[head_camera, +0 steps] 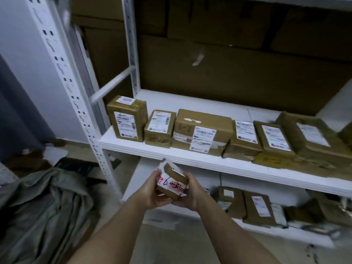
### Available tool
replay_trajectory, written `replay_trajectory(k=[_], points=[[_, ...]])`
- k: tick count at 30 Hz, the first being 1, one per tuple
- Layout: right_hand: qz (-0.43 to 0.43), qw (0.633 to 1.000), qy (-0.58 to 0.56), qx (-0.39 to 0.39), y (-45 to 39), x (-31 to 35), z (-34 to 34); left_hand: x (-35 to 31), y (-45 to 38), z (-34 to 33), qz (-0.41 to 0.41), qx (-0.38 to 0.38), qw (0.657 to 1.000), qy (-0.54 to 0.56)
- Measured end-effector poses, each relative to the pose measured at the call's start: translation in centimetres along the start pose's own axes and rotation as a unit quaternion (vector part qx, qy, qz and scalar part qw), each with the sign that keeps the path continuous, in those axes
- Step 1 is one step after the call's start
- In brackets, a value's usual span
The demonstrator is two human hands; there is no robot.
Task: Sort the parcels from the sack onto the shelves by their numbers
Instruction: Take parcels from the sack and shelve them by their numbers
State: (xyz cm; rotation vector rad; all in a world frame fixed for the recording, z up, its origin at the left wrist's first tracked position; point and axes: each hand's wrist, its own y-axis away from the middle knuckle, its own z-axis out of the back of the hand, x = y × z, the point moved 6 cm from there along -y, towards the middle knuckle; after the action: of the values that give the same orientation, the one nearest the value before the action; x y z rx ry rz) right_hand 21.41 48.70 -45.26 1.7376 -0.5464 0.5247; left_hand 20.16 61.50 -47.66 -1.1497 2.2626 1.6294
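A small brown parcel [172,181] with white tape, red print and a handwritten black "6" is held in front of the white shelf unit. My left hand [151,193] grips its left side and my right hand [190,193] grips its right side. It hangs just below the front edge of the middle shelf [190,157], where a row of brown labelled parcels [202,128] stands; one is marked "6-2". The grey-green sack [42,210] lies crumpled on the floor at lower left.
The lower shelf [137,180] holds more brown parcels [257,206] toward the right. Large cardboard boxes [228,69] stand behind the middle shelf. A white perforated upright [76,96] frames the unit's left side. Scraps of paper lie on the floor.
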Motion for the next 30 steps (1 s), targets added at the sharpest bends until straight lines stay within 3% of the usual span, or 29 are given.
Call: replay_trajectory(k=[7,13,18,30], points=[[-0.009,0.996,-0.043,-0.075,-1.4,-0.1,11.6,4.0,-2.7,-7.5,-0.037,-0.095,0.98,-0.17],[0.02,0.993,-0.043,-0.112,-4.5,-2.3,15.7,7.3,-5.9,-10.5,-0.002,-0.076,0.968,-0.241],[0.055,0.989,-0.038,-0.134,-10.3,-6.2,18.2,11.1,-12.1,-8.9,-0.005,-0.099,0.967,-0.234],[0.111,0.978,-0.035,-0.173,-28.2,-19.4,23.2,21.4,-32.5,0.1,-0.099,-0.098,0.972,-0.188]])
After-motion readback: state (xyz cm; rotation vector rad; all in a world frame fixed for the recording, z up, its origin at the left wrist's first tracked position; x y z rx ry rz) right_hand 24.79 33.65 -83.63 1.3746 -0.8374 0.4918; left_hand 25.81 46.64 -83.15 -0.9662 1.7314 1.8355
